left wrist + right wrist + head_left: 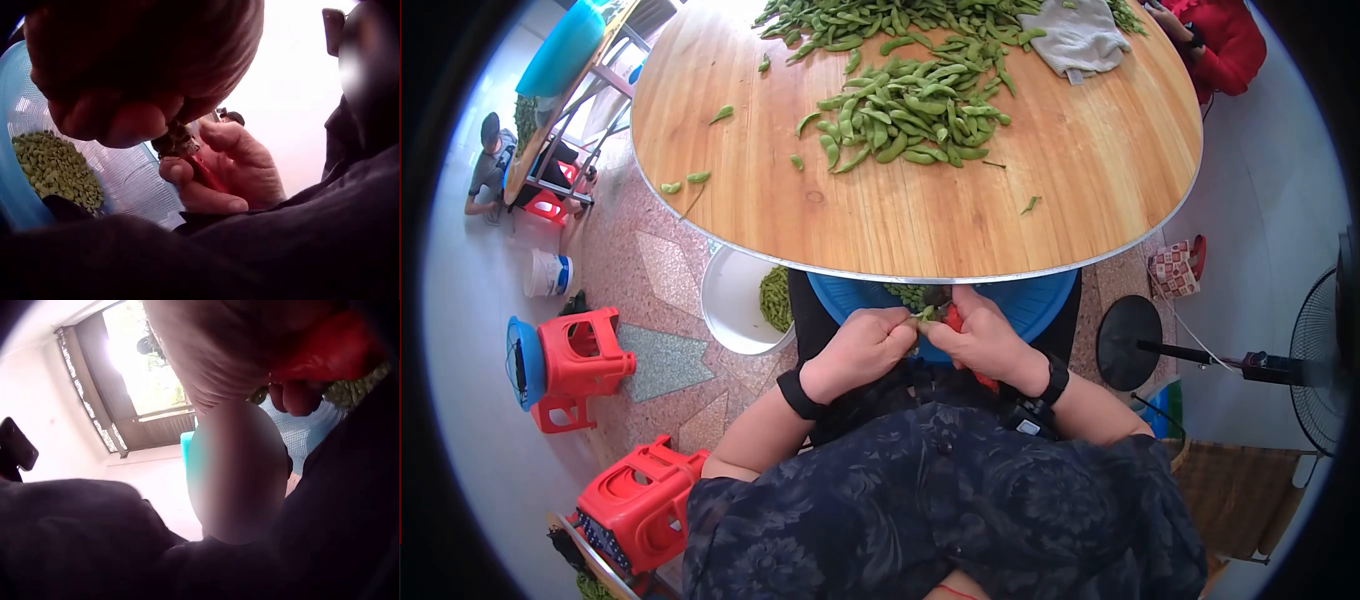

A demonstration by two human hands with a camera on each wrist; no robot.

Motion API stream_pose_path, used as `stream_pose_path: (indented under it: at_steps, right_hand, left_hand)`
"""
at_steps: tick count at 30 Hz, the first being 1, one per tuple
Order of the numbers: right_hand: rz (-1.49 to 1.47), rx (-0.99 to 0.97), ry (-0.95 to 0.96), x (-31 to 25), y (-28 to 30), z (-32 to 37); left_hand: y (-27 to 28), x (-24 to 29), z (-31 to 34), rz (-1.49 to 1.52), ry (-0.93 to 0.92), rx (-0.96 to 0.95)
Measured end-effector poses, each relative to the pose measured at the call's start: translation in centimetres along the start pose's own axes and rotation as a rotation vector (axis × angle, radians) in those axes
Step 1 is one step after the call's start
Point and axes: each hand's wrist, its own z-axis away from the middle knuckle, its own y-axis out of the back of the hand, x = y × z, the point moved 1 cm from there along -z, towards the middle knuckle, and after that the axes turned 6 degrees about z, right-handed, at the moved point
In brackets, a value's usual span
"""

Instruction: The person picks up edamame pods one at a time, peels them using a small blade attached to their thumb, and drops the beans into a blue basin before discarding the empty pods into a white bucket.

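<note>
My left hand and right hand meet in front of my body, just below the table edge. Between their fingertips is a green soybean pod, pinched by the left hand. The right hand holds a glossy red thing against its palm; its kind I cannot tell. A dark, mottled piece shows by the right fingertips in the left wrist view. Under the hands, a blue mesh basket holds shelled green beans. In the right wrist view, the hand partly covers the red thing.
A round wooden table bears heaped soybean pods and a grey cloth. A white bucket with green contents stands left of my legs. Red stools are further left; a fan stands right. Other people sit nearby.
</note>
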Motion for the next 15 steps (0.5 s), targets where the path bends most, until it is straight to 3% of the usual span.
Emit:
stream_pose_path:
  at_steps: [2, 5, 12, 15]
  right_hand:
    - [0.264, 0.051, 0.165, 0.4, 0.3, -0.5]
    - [0.485, 0.08, 0.251, -0.3, 0.4, -0.6]
    - [0.635, 0.078, 0.31, 1.2, 0.3, -2.0]
    - [0.79, 0.259, 0.399, 3.0, 1.6, -3.1]
  left_hand:
    - [0.0, 0.1, -0.1, 0.034, 0.012, -0.041]
    - [-0.3, -0.4, -0.1, 0.009, -0.039, -0.078]
    - [-0.4, -0.2, -0.4, -0.034, -0.073, -0.098]
    - [0.3, 0.4, -0.2, 0.007, -0.019, -0.061]
